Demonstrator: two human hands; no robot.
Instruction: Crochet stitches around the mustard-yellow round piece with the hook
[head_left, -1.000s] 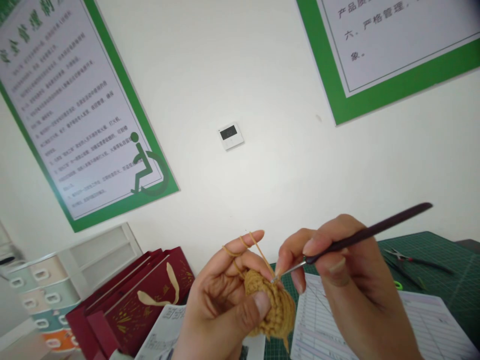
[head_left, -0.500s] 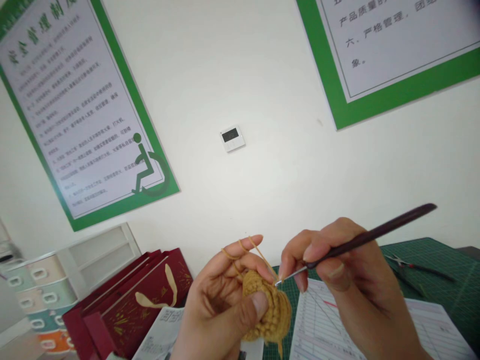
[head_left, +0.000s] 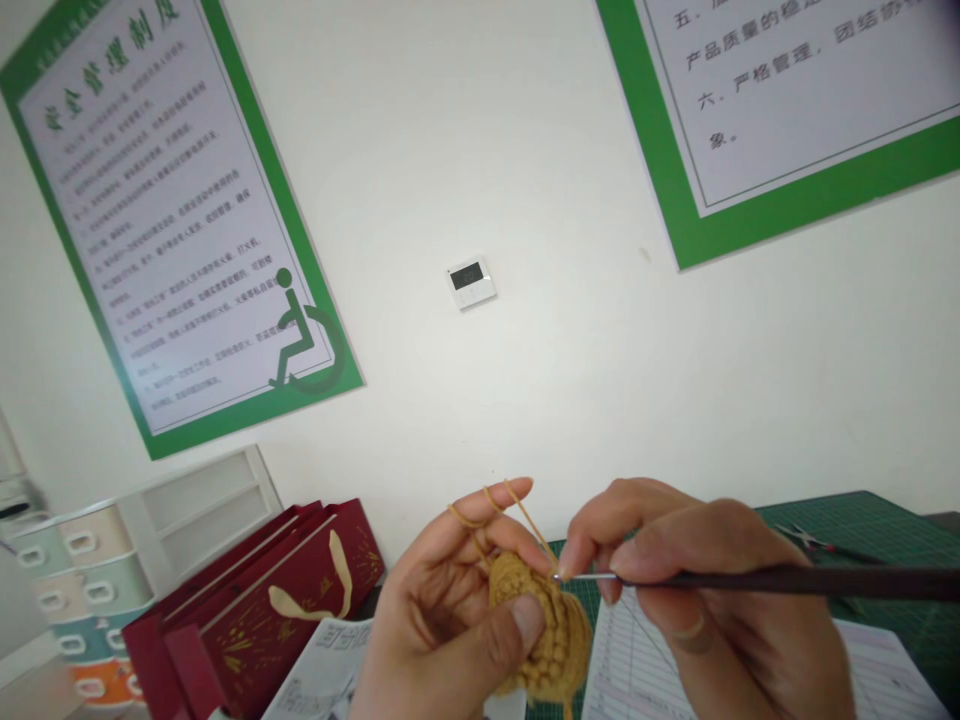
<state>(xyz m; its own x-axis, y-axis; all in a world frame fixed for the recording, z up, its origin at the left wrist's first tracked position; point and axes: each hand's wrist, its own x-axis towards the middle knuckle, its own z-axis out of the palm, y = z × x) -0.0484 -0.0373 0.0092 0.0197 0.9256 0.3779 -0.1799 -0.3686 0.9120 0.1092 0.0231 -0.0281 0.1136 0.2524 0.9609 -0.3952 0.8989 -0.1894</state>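
Note:
Mustard-yellow crochet work (head_left: 551, 635), ribbed and rounded, is pinched between the thumb and fingers of my left hand (head_left: 450, 610). Yarn of the same colour wraps around the raised left index finger and runs down to the top edge of the piece. My right hand (head_left: 712, 580) grips a crochet hook (head_left: 780, 581) with a dark handle and a thin metal shaft. The hook's tip meets the upper right edge of the crochet work, beside my right index fingertip. The handle lies nearly level, pointing right.
A green cutting mat (head_left: 885, 530) covers the table, with pliers (head_left: 810, 540) and printed sheets (head_left: 637, 660) on it. Dark red gift bags (head_left: 277, 600) stand at left by small drawers (head_left: 97, 590). Behind is a white wall with a thermostat (head_left: 471, 283) and green-framed posters (head_left: 330, 340).
The crochet hook has swung from slanting up to the right to nearly level as my right hand turned. My left hand keeps its hold on the crochet work. The view has shifted slightly.

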